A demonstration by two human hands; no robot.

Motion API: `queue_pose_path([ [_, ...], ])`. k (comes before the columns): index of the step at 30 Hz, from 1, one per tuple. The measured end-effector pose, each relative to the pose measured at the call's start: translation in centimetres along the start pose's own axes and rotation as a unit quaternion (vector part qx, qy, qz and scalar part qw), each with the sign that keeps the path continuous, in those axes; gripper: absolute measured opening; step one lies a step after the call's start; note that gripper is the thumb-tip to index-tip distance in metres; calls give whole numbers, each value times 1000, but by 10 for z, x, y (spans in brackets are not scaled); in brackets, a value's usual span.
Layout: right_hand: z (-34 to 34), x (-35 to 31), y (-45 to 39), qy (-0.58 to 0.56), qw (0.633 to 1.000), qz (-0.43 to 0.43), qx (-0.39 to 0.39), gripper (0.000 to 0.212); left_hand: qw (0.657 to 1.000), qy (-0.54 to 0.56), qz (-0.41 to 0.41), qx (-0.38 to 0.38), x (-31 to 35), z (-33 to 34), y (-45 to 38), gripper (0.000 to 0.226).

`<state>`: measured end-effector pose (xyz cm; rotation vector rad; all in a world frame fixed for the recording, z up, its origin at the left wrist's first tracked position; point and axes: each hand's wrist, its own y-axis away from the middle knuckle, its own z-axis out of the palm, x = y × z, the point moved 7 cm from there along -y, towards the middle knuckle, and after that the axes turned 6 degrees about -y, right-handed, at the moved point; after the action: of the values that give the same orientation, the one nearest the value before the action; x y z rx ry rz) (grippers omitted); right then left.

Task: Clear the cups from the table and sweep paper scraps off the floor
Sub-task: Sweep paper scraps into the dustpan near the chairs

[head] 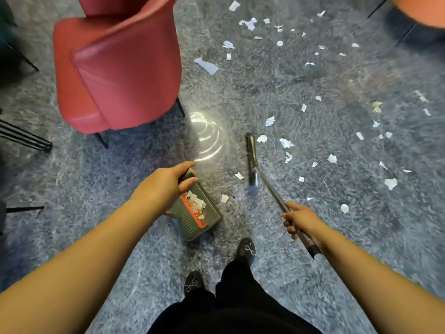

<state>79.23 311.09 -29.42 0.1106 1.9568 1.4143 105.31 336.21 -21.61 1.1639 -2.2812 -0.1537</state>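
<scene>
While the left hand [166,183] curls its fingers and thumb round the top of the dustpan handle [186,175], the dustpan [196,216] hangs just below that hand, its mouth tipped toward the floor [265,92] and a small heap of paper scraps [196,203] already lying inside. The right hand [299,220] is wrapped round the broom handle [274,194], and beyond it the broom head [251,160] sits low on the floor, though blur makes it hard to say whether the bristles touch. No cups or table show, so the step in hand looks like the sweeping half of the task, partly done.

Most loose scraps [286,142] lie past the broom head and out to the right of the right hand, scattered well apart; a few more sit between the two hands, near the pan's lip. A red chair [115,68] stands ahead of the left hand.

The next move probably calls for reaching the broom beyond the far scraps, drawing them back toward the pan in short strokes, and setting the pan's edge flat on the floor so nothing slips under it.
</scene>
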Motion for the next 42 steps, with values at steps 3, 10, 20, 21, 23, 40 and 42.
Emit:
queue_pose_path([
  [3,-15,-17,-27,16,1000,0,-1,48,1000,-22,-17,-3,-2,-5,-18,46],
  [10,-23,-44,-84,87,996,19,-21,32,999,-41,-32,-9,17,-8,-42,49],
  [20,39,-29,-75,138,976,87,-143,31,996,-68,-48,-13,18,-7,-43,48],
  [21,47,-21,-65,129,974,100,-155,32,997,-64,-49,-13,17,-8,-42,47],
  [23,61,-9,-45,121,970,111,-179,36,997,-65,-49,-11,17,-9,-41,47],
  [40,25,-23,-26,-10,990,91,-108,58,996,8,-84,18,-8,-5,-1,42],
  [42,14,-25,-30,-22,990,92,-104,58,996,15,-89,16,0,0,-6,43],
])
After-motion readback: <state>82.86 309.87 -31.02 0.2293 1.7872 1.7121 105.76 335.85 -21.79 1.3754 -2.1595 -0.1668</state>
